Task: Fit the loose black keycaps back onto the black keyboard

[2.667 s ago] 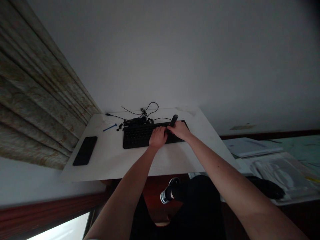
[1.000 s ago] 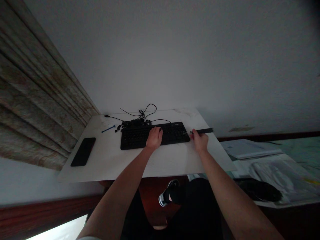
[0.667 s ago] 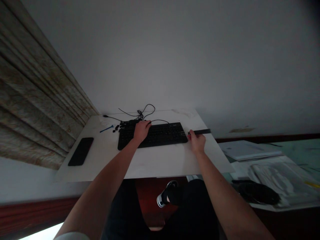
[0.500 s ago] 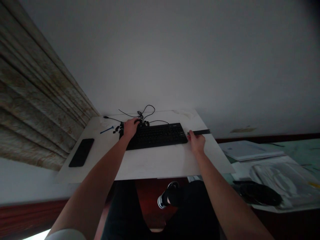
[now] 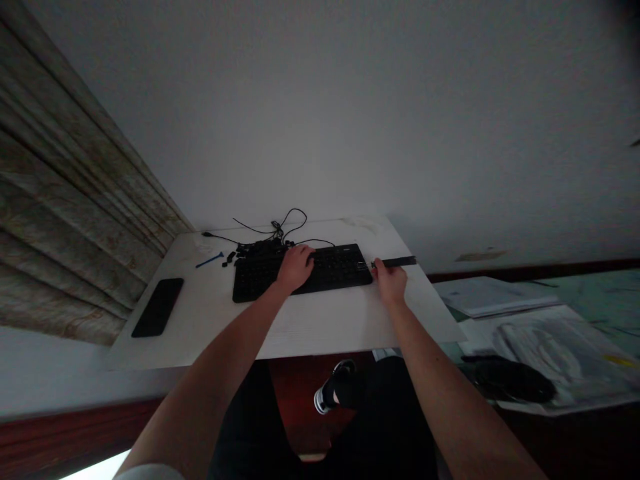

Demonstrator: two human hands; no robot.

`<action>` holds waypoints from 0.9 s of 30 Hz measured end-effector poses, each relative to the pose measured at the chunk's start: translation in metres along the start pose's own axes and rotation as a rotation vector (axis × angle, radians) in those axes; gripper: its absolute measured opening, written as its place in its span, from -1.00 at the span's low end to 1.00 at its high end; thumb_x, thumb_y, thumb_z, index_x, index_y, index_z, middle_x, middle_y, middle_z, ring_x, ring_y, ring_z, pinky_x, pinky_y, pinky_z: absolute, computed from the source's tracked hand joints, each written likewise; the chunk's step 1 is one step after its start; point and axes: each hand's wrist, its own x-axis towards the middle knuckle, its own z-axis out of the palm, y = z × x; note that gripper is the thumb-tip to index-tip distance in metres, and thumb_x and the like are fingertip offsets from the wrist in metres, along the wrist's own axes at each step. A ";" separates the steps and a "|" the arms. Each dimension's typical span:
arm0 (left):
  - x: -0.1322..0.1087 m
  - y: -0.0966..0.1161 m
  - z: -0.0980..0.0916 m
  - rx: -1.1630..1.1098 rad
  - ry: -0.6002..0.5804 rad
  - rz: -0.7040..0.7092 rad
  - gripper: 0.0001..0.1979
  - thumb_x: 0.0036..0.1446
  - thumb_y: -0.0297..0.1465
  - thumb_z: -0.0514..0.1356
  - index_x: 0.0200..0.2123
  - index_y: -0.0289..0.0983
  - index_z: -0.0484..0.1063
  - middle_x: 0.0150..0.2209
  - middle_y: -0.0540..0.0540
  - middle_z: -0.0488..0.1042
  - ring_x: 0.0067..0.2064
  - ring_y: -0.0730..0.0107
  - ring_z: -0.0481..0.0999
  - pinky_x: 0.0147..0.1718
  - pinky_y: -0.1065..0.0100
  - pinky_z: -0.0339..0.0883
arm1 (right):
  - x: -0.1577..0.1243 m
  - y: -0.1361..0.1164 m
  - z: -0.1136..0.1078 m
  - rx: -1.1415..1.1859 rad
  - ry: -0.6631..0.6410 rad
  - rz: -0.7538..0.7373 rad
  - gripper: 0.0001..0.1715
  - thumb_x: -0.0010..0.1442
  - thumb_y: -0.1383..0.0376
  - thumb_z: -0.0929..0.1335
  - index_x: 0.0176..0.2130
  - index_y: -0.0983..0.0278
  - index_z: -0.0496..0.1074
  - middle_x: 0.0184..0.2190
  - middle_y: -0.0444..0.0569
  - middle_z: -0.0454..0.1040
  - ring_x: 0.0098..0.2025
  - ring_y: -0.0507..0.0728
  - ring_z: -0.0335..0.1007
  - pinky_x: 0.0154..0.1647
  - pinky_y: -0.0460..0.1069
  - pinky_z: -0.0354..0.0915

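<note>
A black keyboard [image 5: 340,267] lies on the white table [image 5: 310,327]. My left hand [image 5: 296,268] is over its middle, palm down. Its thumb and forefinger stand apart, and the dark patch between them looks like the keys. At the keyboard's right end, my right hand [image 5: 390,280] pinches a long, thin black tool [image 5: 403,261], which sticks out to the right; its kind is not clear. Small pale marks show on the keyboard just left of these fingertips. Behind the keyboard's left part is a heap of small black pieces [image 5: 260,248], probably keycaps.
A black cable [image 5: 295,212] loops behind the heap against the wall. To the left are a blue stick-like tool [image 5: 209,260] and a black phone [image 5: 158,308]. Papers [image 5: 495,297] and a dark pouch-like item [image 5: 513,380] lie on a surface at the right. A curtain [image 5: 75,180] hangs left.
My left hand has moved right, from the heap behind the keyboard to over the keyboard's middle. My right hand stays at the keyboard's right end with the black tool. The view has shifted slightly.
</note>
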 end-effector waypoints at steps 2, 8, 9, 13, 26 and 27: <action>0.001 0.026 0.017 -0.036 -0.051 0.073 -0.72 0.28 -0.44 0.11 0.02 -0.21 0.46 0.02 -0.14 0.50 0.08 0.22 0.47 0.15 0.19 0.31 | 0.000 0.000 0.000 -0.017 0.005 -0.009 -0.53 0.10 -0.04 0.38 -0.45 0.33 0.51 -0.55 0.09 0.56 -0.44 0.24 0.55 -0.35 0.06 0.42; -0.006 0.055 0.046 -0.051 -0.030 0.043 -0.71 0.26 -0.37 0.15 0.03 -0.24 0.44 0.01 -0.19 0.48 0.08 0.14 0.45 0.14 0.12 0.31 | 0.000 0.002 0.001 0.021 -0.009 0.008 -0.48 0.07 -0.10 0.39 -0.42 0.32 0.52 -0.56 0.06 0.56 -0.45 0.23 0.55 -0.40 0.04 0.42; -0.008 0.055 0.048 -0.049 -0.022 0.035 -0.71 0.26 -0.37 0.15 0.04 -0.24 0.43 0.02 -0.19 0.48 0.09 0.13 0.44 0.15 0.11 0.29 | 0.000 0.003 0.001 0.024 -0.009 0.009 -0.47 0.06 -0.11 0.39 -0.41 0.32 0.52 -0.54 0.07 0.57 -0.45 0.22 0.55 -0.40 0.04 0.42; -0.010 0.052 0.049 -0.058 0.008 0.007 -0.69 0.26 -0.36 0.14 0.06 -0.26 0.40 0.04 -0.20 0.48 0.11 0.11 0.42 0.17 0.10 0.26 | 0.000 0.003 0.003 0.124 -0.045 0.033 -0.46 0.01 -0.11 0.43 -0.38 0.34 0.52 -0.48 0.09 0.59 -0.43 0.20 0.55 -0.43 0.01 0.42; -0.007 0.048 0.046 -0.164 0.024 -0.076 -0.69 0.17 -0.44 0.21 0.01 -0.25 0.40 -0.01 -0.17 0.49 0.06 0.14 0.44 0.11 0.14 0.31 | -0.002 -0.064 0.026 -0.193 -0.481 -0.163 -0.69 0.20 0.10 0.40 -0.31 0.31 0.53 -0.47 -0.01 0.59 -0.48 0.12 0.51 -0.47 -0.06 0.36; -0.006 0.048 0.046 -0.168 0.024 -0.081 -0.69 0.17 -0.44 0.22 0.01 -0.25 0.40 -0.01 -0.17 0.49 0.06 0.14 0.44 0.11 0.14 0.31 | -0.001 -0.068 0.029 -0.275 -0.493 -0.206 -0.71 0.21 0.11 0.40 -0.33 0.30 0.53 -0.47 -0.01 0.58 -0.46 0.13 0.52 -0.45 -0.06 0.35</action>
